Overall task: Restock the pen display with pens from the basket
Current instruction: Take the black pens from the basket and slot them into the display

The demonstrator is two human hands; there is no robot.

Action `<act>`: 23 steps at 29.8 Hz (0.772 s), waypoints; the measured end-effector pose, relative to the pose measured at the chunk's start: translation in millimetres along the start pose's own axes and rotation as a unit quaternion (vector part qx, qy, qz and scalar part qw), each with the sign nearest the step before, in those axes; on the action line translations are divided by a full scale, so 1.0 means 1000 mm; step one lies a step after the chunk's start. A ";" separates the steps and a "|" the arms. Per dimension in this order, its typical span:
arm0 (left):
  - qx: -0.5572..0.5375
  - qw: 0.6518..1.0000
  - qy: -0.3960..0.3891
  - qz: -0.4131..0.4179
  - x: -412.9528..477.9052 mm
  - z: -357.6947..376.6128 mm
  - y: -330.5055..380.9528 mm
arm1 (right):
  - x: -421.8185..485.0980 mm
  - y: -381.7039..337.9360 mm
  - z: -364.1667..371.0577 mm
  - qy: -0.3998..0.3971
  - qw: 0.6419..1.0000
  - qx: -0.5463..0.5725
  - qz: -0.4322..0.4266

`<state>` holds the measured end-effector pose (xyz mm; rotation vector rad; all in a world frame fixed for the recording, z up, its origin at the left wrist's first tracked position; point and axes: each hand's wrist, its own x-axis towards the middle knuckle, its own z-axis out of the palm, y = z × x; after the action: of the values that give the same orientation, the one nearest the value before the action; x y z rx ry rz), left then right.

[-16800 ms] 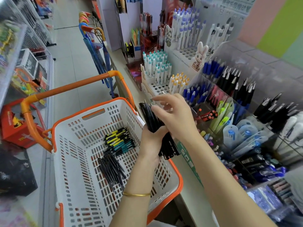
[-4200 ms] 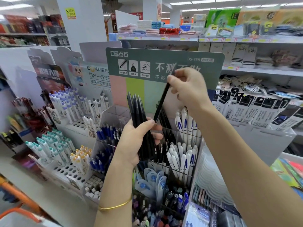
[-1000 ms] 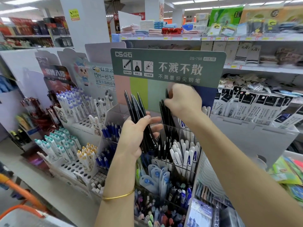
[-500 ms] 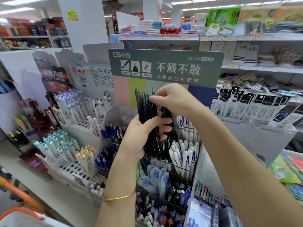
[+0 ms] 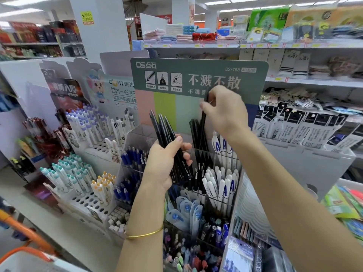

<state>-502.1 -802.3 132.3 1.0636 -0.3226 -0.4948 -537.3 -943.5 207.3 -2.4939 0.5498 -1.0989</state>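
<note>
The pen display (image 5: pixel 137 140) is a tiered rack of clear, glossy plastic pockets. It stands directly below a flat green header card (image 5: pixel 196 71) with rounded corners and pastel stripes.

Below the card's left half, the left hand (image 5: pixel 163 167) has its fingers clenched round a bundle of black pens (image 5: pixel 164 130). These are slim, matte, straight barrels, slightly fanned, tips up and leaning left. A thin gold bangle (image 5: pixel 145 234) circles that wrist.

In front of the card's lower middle, the right hand (image 5: pixel 225 112) pinches 1 black pen (image 5: pixel 202 124) near its top between thumb and fingertips, almost upright. Its lower part runs down among the standing black pens (image 5: pixel 193 132) in the top pocket just below the card; where its end sits I cannot tell. Lower still stand round-capped white pens (image 5: pixel 222 185).

0.5 s ago the right hand was at the top of the bundle, fingertips on the pens. Now it is away to the right with 1 pen, and the bundle has tipped left.

Between the bundle and the standing pens, a strip of the card's pale stripes shows open. The top pocket's clear rim lies just under the right wrist. Far below and left of the card, the basket (image 5: pixel 23 262) shows only its orange handle and 1 corner at the frame's edge.
</note>
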 end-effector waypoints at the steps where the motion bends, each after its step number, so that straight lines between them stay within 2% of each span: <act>1: 0.004 1.000 -0.002 0.003 0.000 0.001 0.000 | -0.002 0.000 0.004 -0.013 1.000 -0.024 -0.007; 4: 0.017 1.000 -0.015 0.012 -0.001 0.002 0.000 | -0.003 0.000 0.011 -0.070 0.991 -0.109 -0.033; 8: 0.033 0.999 -0.042 0.011 -0.004 0.001 0.003 | -0.006 -0.001 0.014 -0.165 0.958 -0.228 -0.056; 11: 0.038 0.998 -0.055 0.009 -0.006 0.001 0.003 | -0.010 -0.003 0.014 -0.202 0.941 -0.268 -0.049; 16: 0.036 0.997 -0.065 0.010 -0.006 0.001 0.004 | -0.001 -0.006 0.003 -0.093 0.983 -0.142 -0.065; 18: 0.030 0.997 -0.076 0.009 -0.006 0.003 0.004 | 0.000 -0.011 -0.004 -0.130 0.989 -0.027 -0.059; 20: 0.030 0.996 -0.086 0.012 -0.005 0.005 0.004 | -0.005 -0.017 -0.009 -0.211 0.975 0.057 -0.050; 23: 0.037 0.995 -0.093 0.015 -0.005 0.007 0.003 | -0.009 -0.018 -0.008 -0.252 0.963 0.079 -0.051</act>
<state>-509.5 -803.5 138.5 1.0856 -0.5252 -0.5593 -545.0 -924.6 215.3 -2.5401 0.1773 -0.4755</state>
